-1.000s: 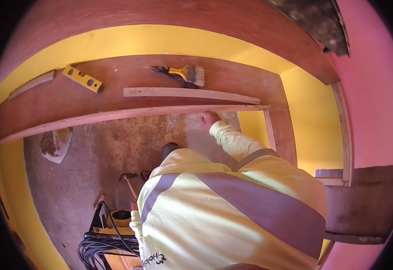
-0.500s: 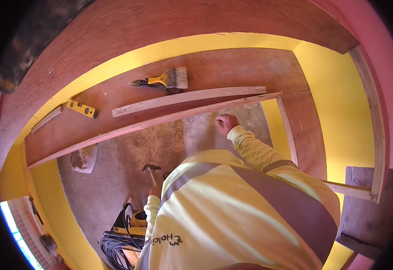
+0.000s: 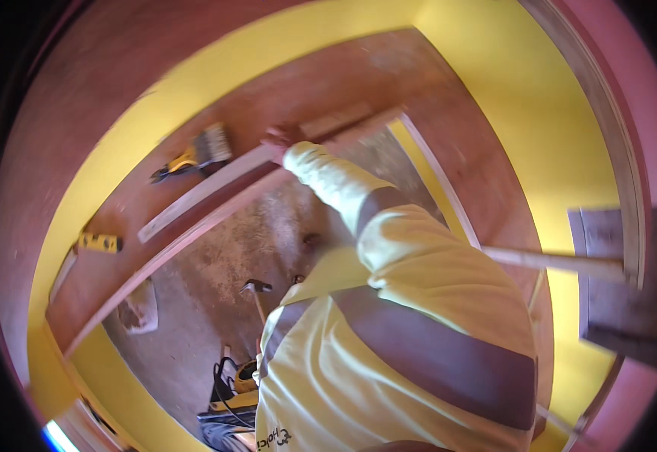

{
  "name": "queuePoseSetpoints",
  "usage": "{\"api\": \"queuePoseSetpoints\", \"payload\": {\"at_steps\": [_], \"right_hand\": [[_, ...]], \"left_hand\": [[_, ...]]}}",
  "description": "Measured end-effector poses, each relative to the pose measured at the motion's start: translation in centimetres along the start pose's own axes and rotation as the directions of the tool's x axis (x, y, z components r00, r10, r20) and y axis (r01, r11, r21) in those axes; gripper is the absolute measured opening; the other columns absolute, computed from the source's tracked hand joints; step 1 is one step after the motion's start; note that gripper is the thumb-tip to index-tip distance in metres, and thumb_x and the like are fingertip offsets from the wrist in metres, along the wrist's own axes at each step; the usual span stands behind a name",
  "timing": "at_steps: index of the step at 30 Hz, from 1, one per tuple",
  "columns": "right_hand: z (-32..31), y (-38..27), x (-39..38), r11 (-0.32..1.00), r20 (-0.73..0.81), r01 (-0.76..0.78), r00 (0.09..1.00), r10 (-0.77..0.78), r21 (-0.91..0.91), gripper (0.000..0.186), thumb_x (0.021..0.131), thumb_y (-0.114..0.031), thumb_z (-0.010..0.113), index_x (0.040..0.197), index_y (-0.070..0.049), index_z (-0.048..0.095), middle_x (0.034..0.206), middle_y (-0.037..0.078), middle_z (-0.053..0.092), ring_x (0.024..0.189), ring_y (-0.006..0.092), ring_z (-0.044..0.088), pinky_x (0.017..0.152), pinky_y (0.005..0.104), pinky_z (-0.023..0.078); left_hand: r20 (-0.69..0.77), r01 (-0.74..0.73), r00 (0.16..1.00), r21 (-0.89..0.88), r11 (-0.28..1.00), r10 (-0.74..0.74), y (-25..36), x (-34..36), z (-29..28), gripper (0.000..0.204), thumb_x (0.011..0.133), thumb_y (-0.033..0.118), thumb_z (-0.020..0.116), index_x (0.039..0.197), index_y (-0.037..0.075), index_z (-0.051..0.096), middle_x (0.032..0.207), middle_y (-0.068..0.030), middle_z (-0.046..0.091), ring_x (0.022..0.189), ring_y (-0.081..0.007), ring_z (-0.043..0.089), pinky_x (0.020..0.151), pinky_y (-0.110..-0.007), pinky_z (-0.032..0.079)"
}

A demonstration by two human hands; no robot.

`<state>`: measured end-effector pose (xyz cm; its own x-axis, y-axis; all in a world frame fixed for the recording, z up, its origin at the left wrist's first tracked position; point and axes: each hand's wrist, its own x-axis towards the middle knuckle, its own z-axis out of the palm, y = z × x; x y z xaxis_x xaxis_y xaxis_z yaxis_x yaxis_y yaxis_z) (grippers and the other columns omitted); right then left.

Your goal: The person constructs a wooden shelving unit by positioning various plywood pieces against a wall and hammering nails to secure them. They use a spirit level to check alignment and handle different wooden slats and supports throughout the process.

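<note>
My right hand (image 3: pixel 278 143) reaches forward over the middle of a loose wooden strip (image 3: pixel 208 192) and appears to touch it. Its fingers are smeared by motion, so their grip does not show clearly. The strip lies on a reddish-brown board (image 3: pixel 388 71). Low beside my body, a hammer (image 3: pixel 256 286) points head up. My left hand (image 3: pixel 258 345) is round its handle, mostly hidden by my sleeve and torso. A wide paintbrush (image 3: pixel 211 145) with pliers (image 3: pixel 170 167) beside it lies left of my right hand.
A yellow spirit level (image 3: pixel 100 242) lies farther left on the board. A long wooden edge (image 3: pixel 185 241) borders the concrete floor (image 3: pixel 215 264). A yellow-and-black tool (image 3: pixel 244 377) with coiled black cable (image 3: pixel 223 433) sits at lower left. A timber piece (image 3: pixel 554 260) juts out at right.
My right hand has moved forward and left from above the floor to the wooden strip. The view has turned and shifted. My left hand still holds the hammer low beside me.
</note>
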<state>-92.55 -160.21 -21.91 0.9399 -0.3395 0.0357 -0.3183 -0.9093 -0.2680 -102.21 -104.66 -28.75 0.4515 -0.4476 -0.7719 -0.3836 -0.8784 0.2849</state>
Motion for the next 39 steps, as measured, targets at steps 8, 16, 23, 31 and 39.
{"api": "queuePoseSetpoints", "payload": {"at_steps": [8, 16, 23, 31, 39], "right_hand": [[-3.2, -11.8, -17.1, 0.991, -0.123, -0.048, 0.990, 0.063, 0.123, 0.034, 0.075, -0.028, 0.060, 0.104, -0.010, 0.059, 0.110, 0.013, 0.056, 0.108, 0.0348, 0.048, 0.087, 0.0546, 0.037], [2.0, -5.0, -45.0, 0.738, 0.424, -0.670, 0.693, 0.583, 0.081, 0.034, 0.075, -0.035, 0.058, 0.096, -0.009, 0.066, 0.095, 0.019, 0.065, 0.090, 0.0360, 0.062, 0.081, 0.0453, 0.048], [3.3, 1.5, -52.5, 0.627, 0.386, -0.777, 0.595, 0.705, 0.053, 0.036, 0.077, -0.034, 0.055, 0.101, -0.008, 0.066, 0.097, 0.018, 0.065, 0.094, 0.0366, 0.060, 0.088, 0.0460, 0.045], [1.1, 6.4, -42.5, 0.806, 0.219, -0.502, 0.864, 0.453, 0.313, 0.031, 0.078, -0.024, 0.057, 0.102, -0.007, 0.065, 0.091, 0.016, 0.066, 0.088, 0.0344, 0.063, 0.080, 0.0419, 0.049], [0.4, 10.1, -33.1, 0.854, 0.193, -0.305, 0.950, 0.245, 0.421, 0.034, 0.078, -0.027, 0.065, 0.104, -0.006, 0.064, 0.089, 0.015, 0.068, 0.082, 0.0312, 0.065, 0.076, 0.0392, 0.052]], "left_hand": [[0.106, -0.054, 0.993, 0.092, 0.994, 0.044, 0.5, 0.6, -2.2, 0.040, 0.078, 0.038, 0.060, 0.091, 0.000, 0.064, 0.084, -0.0257, 0.064, 0.081, -0.0394, 0.063, 0.067, -0.046, 0.051], [0.148, -0.181, 0.978, 0.228, 0.957, 0.149, 1.2, 3.7, -2.8, 0.046, 0.075, 0.041, 0.062, 0.094, -0.001, 0.064, 0.087, -0.0274, 0.063, 0.086, -0.0404, 0.062, 0.072, -0.046, 0.050], [0.137, -0.194, 0.978, 0.303, 0.933, 0.159, 6.6, 4.2, -3.1, 0.052, 0.073, 0.044, 0.064, 0.097, -0.002, 0.064, 0.090, -0.0289, 0.063, 0.091, -0.0413, 0.061, 0.076, -0.045, 0.050], [0.048, 0.034, 0.998, 0.115, 0.993, -0.040, 17.7, -0.9, -4.0, 0.058, 0.071, 0.047, 0.066, 0.100, -0.003, 0.064, 0.093, -0.0304, 0.063, 0.096, -0.0422, 0.061, 0.081, -0.044, 0.050], [-0.081, 0.034, 0.996, 0.001, 0.999, -0.033, 13.3, -2.2, 6.9, 0.053, 0.084, 0.048, 0.051, 0.101, -0.001, 0.065, 0.092, -0.0280, 0.063, 0.089, -0.0429, 0.063, 0.077, -0.049, 0.049]]}}
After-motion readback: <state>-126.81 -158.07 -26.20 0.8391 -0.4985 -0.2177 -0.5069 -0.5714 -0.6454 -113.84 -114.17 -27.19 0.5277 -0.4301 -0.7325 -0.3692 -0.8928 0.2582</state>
